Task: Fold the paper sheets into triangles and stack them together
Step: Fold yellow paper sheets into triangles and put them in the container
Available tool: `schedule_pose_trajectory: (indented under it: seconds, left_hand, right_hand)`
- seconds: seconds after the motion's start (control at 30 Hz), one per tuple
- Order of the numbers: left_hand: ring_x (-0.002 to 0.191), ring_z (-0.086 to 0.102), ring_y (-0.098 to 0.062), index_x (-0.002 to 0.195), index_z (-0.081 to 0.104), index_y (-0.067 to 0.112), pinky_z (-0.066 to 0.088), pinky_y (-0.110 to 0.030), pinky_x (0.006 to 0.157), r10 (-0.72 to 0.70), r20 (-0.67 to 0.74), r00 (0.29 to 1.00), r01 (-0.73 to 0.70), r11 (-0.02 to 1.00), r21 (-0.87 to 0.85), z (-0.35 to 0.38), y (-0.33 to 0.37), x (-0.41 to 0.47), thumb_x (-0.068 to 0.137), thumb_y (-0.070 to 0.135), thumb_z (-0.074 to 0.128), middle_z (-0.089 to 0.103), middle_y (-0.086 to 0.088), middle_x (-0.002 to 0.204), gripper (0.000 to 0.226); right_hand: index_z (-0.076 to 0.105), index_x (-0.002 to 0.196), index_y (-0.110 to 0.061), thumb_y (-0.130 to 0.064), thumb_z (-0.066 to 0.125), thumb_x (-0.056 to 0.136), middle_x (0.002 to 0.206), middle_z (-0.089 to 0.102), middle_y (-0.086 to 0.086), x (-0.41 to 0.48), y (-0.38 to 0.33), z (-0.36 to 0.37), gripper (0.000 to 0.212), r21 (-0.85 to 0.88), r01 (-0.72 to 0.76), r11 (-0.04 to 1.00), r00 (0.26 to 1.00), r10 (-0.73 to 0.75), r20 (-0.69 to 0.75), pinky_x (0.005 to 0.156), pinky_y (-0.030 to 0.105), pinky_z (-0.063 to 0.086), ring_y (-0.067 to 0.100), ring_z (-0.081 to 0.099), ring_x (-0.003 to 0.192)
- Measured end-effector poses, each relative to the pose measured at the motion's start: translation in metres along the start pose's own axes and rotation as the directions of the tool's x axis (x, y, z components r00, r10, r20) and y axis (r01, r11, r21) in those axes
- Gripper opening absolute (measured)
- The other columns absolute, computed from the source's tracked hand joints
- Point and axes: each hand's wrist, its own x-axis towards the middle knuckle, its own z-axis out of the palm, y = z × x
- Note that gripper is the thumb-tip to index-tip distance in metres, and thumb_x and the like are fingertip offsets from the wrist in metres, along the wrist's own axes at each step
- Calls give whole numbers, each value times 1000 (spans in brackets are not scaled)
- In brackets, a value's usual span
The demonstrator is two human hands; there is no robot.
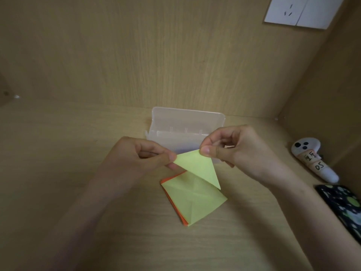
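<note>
Here, left hand (144, 153) and right hand (232, 145) pinch matte yellow paper triangle (199, 167) above creased yellow sheet (193, 200), mid-surface.

One head-worn wide camera looks steeply down, close over the wooden desk (58, 163).

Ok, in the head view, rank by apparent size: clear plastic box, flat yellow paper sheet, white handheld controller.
Largest first:
clear plastic box
flat yellow paper sheet
white handheld controller
Box sits farthest back yet looks largest.
</note>
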Motion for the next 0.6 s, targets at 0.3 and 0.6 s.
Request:
schedule_pose_trajectory:
  seconds: [0.3, 0.6]
  left_hand:
    - [56, 58, 12, 60, 75, 20, 36, 1, 54, -72, -21, 997, 72, 997, 39, -9, -22, 7, 78, 18, 72, 72, 8, 63, 18]
    - [67, 65, 3, 67, 74, 20, 46, -6, 66, -78, 115, 990, 80, 997, -12, 23, -48, 13, 79, 17, 72, 74, 6, 67, 13]
  right_hand:
    - [68, 78, -11, -8, 67, 82, 58, 57, -3, 44, 2, -48, 5, -43, -10, 999, 996, 6, -86, 43, 14, 35, 2, 47, 50]
    - [63, 87, -6, -2, 58, 89, 67, 57, 1, 146, 53, -32, 6, -395, -136, 909, 939, 245, 241, 49, 14, 44, 6, 54, 58]
